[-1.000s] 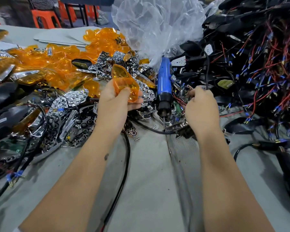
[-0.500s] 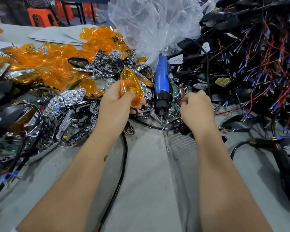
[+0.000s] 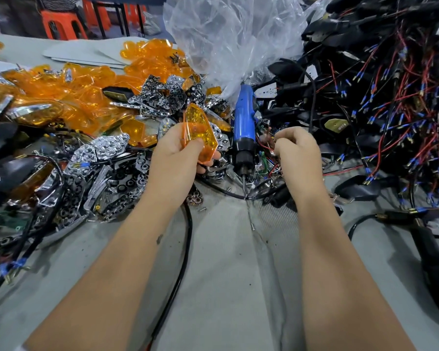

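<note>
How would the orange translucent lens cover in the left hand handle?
The orange translucent plastic lens cover looks stiff: the left hand grips it unbent. Probably light, held by thumb and fingers. Glossy, so perhaps slippery.

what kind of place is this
Probably a small assembly workshop for vehicle indicator lamps: a heap of orange lenses, a blue electric screwdriver and a tangle of red and black wires. The left hand holds one orange lens.
</note>
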A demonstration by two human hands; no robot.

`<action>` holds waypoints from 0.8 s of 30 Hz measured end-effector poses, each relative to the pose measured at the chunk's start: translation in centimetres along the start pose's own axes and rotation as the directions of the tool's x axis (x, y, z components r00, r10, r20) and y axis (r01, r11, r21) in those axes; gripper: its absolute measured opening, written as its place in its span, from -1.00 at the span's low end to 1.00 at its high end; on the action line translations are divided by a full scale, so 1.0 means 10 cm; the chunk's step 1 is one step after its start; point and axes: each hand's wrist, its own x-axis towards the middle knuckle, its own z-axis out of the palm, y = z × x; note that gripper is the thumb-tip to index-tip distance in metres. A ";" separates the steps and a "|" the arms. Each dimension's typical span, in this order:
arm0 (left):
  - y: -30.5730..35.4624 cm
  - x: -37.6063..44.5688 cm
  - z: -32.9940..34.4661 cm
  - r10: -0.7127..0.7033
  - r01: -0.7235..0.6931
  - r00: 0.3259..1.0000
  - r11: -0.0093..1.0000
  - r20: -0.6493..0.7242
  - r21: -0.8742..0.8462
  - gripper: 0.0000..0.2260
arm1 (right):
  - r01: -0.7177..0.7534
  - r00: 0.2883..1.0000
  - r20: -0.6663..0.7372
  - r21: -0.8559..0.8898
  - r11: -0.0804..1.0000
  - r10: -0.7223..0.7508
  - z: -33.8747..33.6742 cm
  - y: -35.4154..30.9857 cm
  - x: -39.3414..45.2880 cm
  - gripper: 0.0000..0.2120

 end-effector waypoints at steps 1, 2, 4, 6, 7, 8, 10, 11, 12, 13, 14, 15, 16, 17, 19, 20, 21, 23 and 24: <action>0.00 0.00 0.00 0.005 -0.005 1.000 1.000 0.002 0.004 -0.78 | 0.001 1.000 0.000 -0.004 1.000 -0.001 0.01 0.01 0.01 -0.79; 0.00 0.00 0.00 0.012 -0.012 1.000 1.000 0.004 0.009 -0.78 | 0.005 1.000 0.001 -0.021 1.000 -0.005 0.02 0.02 0.02 -0.75; -0.01 -0.01 0.00 0.029 -0.029 1.000 0.999 0.008 0.025 -0.77 | 0.024 1.000 0.016 -0.108 0.994 -0.022 0.04 0.04 0.04 -0.69; -0.02 -0.02 0.01 0.040 -0.040 0.999 0.998 0.010 0.041 -0.77 | 0.055 0.998 0.049 -0.269 0.962 -0.043 0.05 0.06 0.05 -0.66; -0.02 -0.02 0.01 0.041 -0.042 0.999 0.998 0.010 0.046 -0.77 | 0.075 0.997 0.060 -0.349 0.934 -0.057 0.06 0.07 0.06 -0.66; -0.02 -0.02 0.01 0.041 -0.042 0.999 0.998 0.008 0.050 -0.76 | 0.090 0.995 0.064 -0.408 0.908 -0.070 0.07 0.07 0.05 -0.65; -0.02 -0.01 0.01 0.037 -0.038 0.999 0.998 0.003 0.050 -0.76 | 0.093 0.996 0.047 -0.456 0.885 -0.080 0.07 0.06 0.05 -0.63; -0.02 -0.01 0.01 0.033 -0.033 0.999 0.998 -0.001 0.047 -0.77 | 0.097 0.995 0.029 -0.462 0.882 -0.094 0.07 0.05 0.04 -0.64; -0.02 -0.01 0.01 0.030 -0.030 1.000 0.999 -0.007 0.041 -0.77 | 0.116 0.992 0.009 -0.474 0.873 -0.127 0.07 0.04 0.03 -0.67; -0.03 -0.01 0.00 0.030 -0.030 0.999 0.999 -0.014 0.035 -0.77 | 0.148 0.984 -0.014 -0.491 0.859 -0.177 0.06 0.03 0.02 -0.72; -0.03 -0.01 0.00 0.035 -0.034 0.999 0.999 -0.021 0.035 -0.78 | 0.185 0.971 -0.039 -0.505 0.843 -0.237 0.06 0.02 0.01 -0.76; -0.03 -0.01 0.01 0.043 -0.042 0.999 0.998 -0.026 0.043 -0.78 | 0.220 0.953 -0.071 -0.503 0.836 -0.294 0.06 0.01 -0.01 -0.79; -0.04 -0.02 0.01 0.054 -0.052 0.998 0.997 -0.029 0.055 -0.78 | 0.248 0.936 -0.108 -0.478 0.843 -0.336 0.07 -0.02 -0.04 -0.81; -0.04 -0.02 0.01 0.064 -0.062 0.998 0.996 -0.029 0.068 -0.78 | 0.272 0.922 -0.140 -0.434 0.859 -0.362 0.09 -0.05 -0.07 -0.82; -0.05 -0.02 0.01 0.088 -0.085 0.996 0.992 -0.029 0.098 -0.79 | 0.337 0.900 -0.151 -0.354 0.872 -0.409 0.17 -0.13 -0.16 -0.86; -0.05 -0.01 0.01 0.097 -0.093 0.995 0.989 -0.034 0.116 -0.80 | 0.378 0.891 -0.132 -0.315 0.871 -0.434 0.23 -0.16 -0.21 -0.88; -0.06 -0.01 0.01 0.099 -0.093 0.994 0.988 -0.044 0.126 -0.81 | 0.411 0.888 -0.106 -0.259 0.874 -0.448 0.29 -0.20 -0.27 -0.88; -0.06 0.00 0.00 0.089 -0.081 0.994 0.991 -0.068 0.107 -0.84 | 0.426 0.900 -0.056 -0.106 0.898 -0.433 0.40 -0.26 -0.37 -0.86; -0.06 0.01 -0.01 0.083 -0.077 0.994 0.993 -0.076 0.084 -0.84 | 0.414 0.909 -0.035 -0.032 0.910 -0.415 0.44 -0.28 -0.40 -0.85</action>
